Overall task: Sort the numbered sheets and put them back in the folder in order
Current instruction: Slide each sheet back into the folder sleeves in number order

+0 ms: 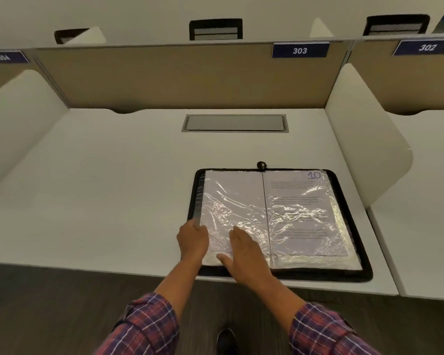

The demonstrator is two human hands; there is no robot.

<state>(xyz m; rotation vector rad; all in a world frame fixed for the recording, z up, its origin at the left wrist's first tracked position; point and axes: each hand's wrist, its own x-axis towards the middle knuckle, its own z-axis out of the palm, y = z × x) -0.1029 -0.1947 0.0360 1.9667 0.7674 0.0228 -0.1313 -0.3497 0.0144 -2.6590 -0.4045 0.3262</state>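
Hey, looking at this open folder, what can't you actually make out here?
Head view, four things:
Printed text on sheet 10: too small, washed out by glare.
Number on the left page: none shows; the right hand covers its lower part.
Sheets underneath: hidden by the top sleeves.
Grip of the left hand at the page edge: fingertips hidden behind the hand itself.

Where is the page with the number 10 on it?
In the head view, the sheet marked 10 is the right-hand page of the open black folder on the white desk, just right of the right hand.
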